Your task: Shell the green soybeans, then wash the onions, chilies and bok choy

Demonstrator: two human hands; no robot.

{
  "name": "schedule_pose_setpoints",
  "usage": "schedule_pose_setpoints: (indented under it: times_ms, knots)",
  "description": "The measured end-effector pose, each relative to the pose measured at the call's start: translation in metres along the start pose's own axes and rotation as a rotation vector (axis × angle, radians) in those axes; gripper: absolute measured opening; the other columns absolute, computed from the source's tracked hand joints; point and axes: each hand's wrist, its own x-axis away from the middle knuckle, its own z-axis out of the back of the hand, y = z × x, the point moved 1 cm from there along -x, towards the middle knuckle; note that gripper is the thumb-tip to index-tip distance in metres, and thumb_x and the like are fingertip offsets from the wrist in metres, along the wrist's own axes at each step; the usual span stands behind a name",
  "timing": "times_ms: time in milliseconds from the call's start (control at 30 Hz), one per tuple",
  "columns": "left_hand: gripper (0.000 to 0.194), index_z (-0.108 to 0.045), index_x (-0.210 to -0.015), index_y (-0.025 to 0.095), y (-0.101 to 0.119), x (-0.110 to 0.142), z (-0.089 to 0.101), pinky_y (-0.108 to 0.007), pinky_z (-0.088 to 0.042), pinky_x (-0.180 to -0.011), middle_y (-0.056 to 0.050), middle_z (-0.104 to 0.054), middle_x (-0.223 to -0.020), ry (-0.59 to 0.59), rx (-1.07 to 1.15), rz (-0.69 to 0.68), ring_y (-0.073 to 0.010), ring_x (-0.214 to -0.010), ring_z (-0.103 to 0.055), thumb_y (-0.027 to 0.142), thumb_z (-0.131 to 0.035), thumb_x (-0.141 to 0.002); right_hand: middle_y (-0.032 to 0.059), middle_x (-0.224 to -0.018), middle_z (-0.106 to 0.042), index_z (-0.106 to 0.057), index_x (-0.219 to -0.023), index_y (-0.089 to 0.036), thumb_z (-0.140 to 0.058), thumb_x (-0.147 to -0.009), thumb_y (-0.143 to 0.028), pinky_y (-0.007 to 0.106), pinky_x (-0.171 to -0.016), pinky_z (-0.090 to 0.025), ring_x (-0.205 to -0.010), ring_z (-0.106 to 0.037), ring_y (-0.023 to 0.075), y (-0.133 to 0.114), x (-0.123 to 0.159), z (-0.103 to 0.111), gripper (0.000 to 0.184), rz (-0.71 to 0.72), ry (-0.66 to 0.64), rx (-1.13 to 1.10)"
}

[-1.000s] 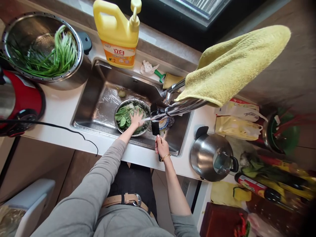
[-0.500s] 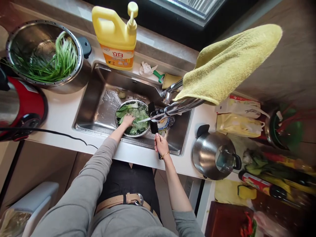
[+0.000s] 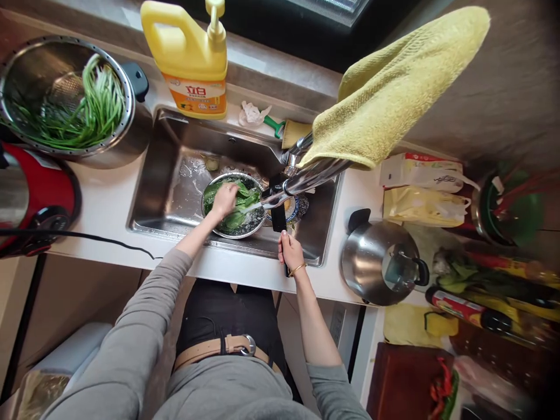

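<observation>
A steel bowl [image 3: 255, 224] of green leaves [image 3: 238, 204] and water sits in the sink [image 3: 175, 192]. My left hand [image 3: 224, 198] is down in the bowl, fingers curled on the leaves. A stream of water runs from the chrome tap [image 3: 306, 178] into the bowl. My right hand [image 3: 290, 251] is at the sink's front edge, closed round the handle of a black knife [image 3: 278, 217] whose blade points away over the sink. A yellow cloth [image 3: 394, 93] hangs over the tap.
A colander of long green stalks [image 3: 74, 111] stands on a pot at the left, beside a red appliance [image 3: 30, 192] with a black cord. A yellow detergent jug [image 3: 192, 58] stands behind the sink. A steel kettle [image 3: 380, 262], bags and bottles crowd the counter on the right.
My left hand has shifted from the bowl's right side to its left and curled onto the leaves. The right hand has kept its hold on the knife. The camera has tilted slightly.
</observation>
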Motion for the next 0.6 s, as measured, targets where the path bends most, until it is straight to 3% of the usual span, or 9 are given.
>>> schedule_pose_setpoints:
  times_ms: [67,133,233,300,367,433,600]
  knots:
    - [0.033,-0.065,-0.111,0.012,0.017,0.011,-0.016,-0.041,-0.035,-0.106,-0.018,-0.063,-0.116,-0.210,-0.028,-0.199,-0.0292,-0.118,-0.052,0.020,-0.050,-0.083,-0.0086,-0.046,-0.042,-0.041,-0.069,-0.022,-0.044,-0.074,-0.079,0.020,-0.027,-0.027,-0.026,-0.038,0.0064,-0.001,0.000,0.000,0.057,-0.002,0.000,-0.011]
    - [0.043,-0.060,-0.119,0.011,0.026,0.018,-0.032,-0.043,-0.031,-0.109,-0.019,-0.060,-0.122,-0.300,-0.087,-0.214,-0.0313,-0.123,-0.048,0.031,-0.058,-0.082,-0.0088,-0.046,-0.041,-0.042,-0.069,-0.022,-0.045,-0.075,-0.078,0.020,-0.026,-0.026,-0.026,-0.037,0.0060,-0.002,0.000,0.000,0.057,0.003,0.002,-0.017]
    - [0.069,-0.050,-0.131,0.008,0.033,0.017,-0.053,-0.045,-0.027,-0.110,-0.023,-0.052,-0.131,-0.240,-0.175,0.014,-0.0350,-0.129,-0.042,0.040,-0.070,-0.074,-0.0086,-0.047,-0.042,-0.042,-0.068,-0.022,-0.045,-0.075,-0.078,0.019,-0.026,-0.026,-0.026,-0.037,0.0057,-0.003,0.001,0.000,0.057,0.001,0.003,-0.013]
    - [0.061,-0.054,-0.127,0.007,0.039,0.011,-0.060,-0.043,-0.033,-0.106,-0.023,-0.057,-0.124,-0.215,-0.182,0.217,-0.0348,-0.123,-0.047,0.035,-0.069,-0.076,-0.0084,-0.047,-0.042,-0.042,-0.068,-0.022,-0.044,-0.075,-0.078,0.020,-0.026,-0.026,-0.026,-0.038,0.0059,-0.003,0.003,0.001,0.056,-0.002,0.001,0.000]
    - [0.049,-0.058,-0.121,0.007,0.046,0.006,-0.060,-0.041,-0.040,-0.099,-0.022,-0.063,-0.114,-0.210,-0.155,0.382,-0.0339,-0.116,-0.054,0.028,-0.067,-0.077,-0.0078,-0.048,-0.043,-0.043,-0.068,-0.022,-0.044,-0.076,-0.077,0.020,-0.027,-0.027,-0.027,-0.039,0.0065,-0.003,0.005,0.003,0.056,0.006,0.002,0.025]
    - [0.052,-0.056,-0.123,0.010,0.050,0.006,-0.053,-0.039,-0.045,-0.091,-0.021,-0.065,-0.110,-0.210,-0.105,0.461,-0.0336,-0.109,-0.059,0.023,-0.068,-0.075,-0.0073,-0.048,-0.043,-0.043,-0.068,-0.022,-0.043,-0.077,-0.076,0.021,-0.028,-0.028,-0.027,-0.040,0.0071,-0.001,0.007,0.005,0.055,0.016,0.010,0.048]
    - [0.076,-0.039,-0.138,0.018,0.036,0.034,-0.021,-0.040,-0.048,-0.088,-0.015,-0.066,-0.118,-0.152,0.169,0.370,-0.0317,-0.106,-0.063,0.020,-0.070,-0.069,-0.0069,-0.048,-0.043,-0.043,-0.068,-0.022,-0.042,-0.077,-0.076,0.022,-0.028,-0.029,-0.028,-0.040,0.0079,0.005,0.009,0.002,0.055,0.001,0.007,0.041]
